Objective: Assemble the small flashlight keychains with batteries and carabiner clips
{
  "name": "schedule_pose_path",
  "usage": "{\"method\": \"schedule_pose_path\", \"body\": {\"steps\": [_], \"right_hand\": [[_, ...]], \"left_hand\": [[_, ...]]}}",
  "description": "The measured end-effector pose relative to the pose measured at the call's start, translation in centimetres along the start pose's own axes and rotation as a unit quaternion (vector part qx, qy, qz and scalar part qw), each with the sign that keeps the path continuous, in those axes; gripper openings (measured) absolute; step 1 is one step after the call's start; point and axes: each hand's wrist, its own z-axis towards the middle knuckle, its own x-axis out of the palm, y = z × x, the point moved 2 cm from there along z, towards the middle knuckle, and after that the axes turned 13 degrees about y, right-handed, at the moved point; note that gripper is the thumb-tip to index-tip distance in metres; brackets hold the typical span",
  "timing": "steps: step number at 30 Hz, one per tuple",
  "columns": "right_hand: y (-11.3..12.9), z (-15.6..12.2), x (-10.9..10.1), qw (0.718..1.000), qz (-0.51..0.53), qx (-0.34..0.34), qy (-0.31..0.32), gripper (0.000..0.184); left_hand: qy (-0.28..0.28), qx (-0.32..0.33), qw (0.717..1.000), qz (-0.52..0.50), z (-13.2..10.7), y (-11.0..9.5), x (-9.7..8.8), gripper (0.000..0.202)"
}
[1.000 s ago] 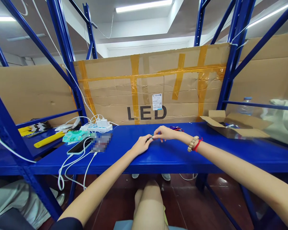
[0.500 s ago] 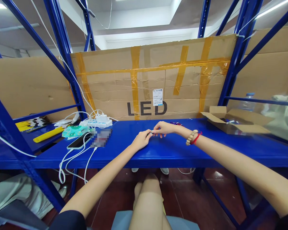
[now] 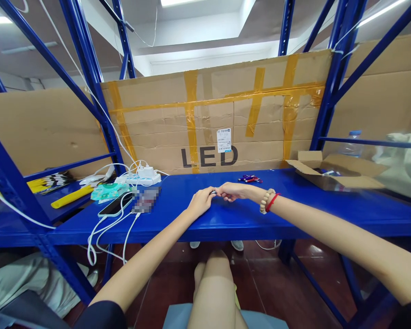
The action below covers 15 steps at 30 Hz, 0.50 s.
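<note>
Over the middle of the blue tabletop (image 3: 178,214), my two hands meet at the fingertips. My left hand (image 3: 200,202) is closed in a pinch on a small dark, silvery piece (image 3: 213,192), too small to identify. Against its right end press the curled fingers of my right hand (image 3: 232,191); whatever they grip is hidden. A beaded bracelet (image 3: 265,201) and a red string sit on my right wrist. Just beyond the right hand lies a little pile of slim red and blue items (image 3: 250,178).
On the left are a phone (image 3: 115,205), white cables, a power strip (image 3: 140,177), a teal packet (image 3: 109,191) and a yellow roll (image 3: 71,196). An open carton (image 3: 335,176) stands at right. Cardboard (image 3: 157,132) closes the back; blue posts (image 3: 329,100) flank the table.
My right hand has turned and its fingers have curled in closer, uncovering more of the red and blue pile. My left hand keeps its pinch. The view has shifted slightly.
</note>
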Motion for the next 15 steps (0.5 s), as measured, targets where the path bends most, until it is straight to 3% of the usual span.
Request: {"method": "schedule_pose_path", "body": {"steps": [6,9,11,13,15], "right_hand": [[-0.7,0.0,0.1,0.999,0.035,0.027,0.017,0.026],[-0.8,0.5,0.5,1.0,0.015,0.007,-0.014,0.026],[-0.7,0.4,1.0,0.995,-0.06,-0.006,-0.079,0.029],[-0.3,-0.6,1.8,0.951,-0.234,-0.018,-0.202,0.034],[0.0,-2.7,2.9,0.876,-0.359,-0.066,-0.314,0.027]], "left_hand": [[0.015,-0.001,1.0,0.013,0.0,-0.5,0.1,0.025],[0.01,-0.031,0.999,0.02,0.0,-0.6,0.1,0.025],[0.008,-0.053,0.998,0.028,0.0,-0.5,0.1,0.025],[0.007,-0.062,0.998,0.031,0.0,-0.5,0.1,0.025],[0.003,-0.058,0.998,0.024,0.0,-0.5,0.1,0.026]]}}
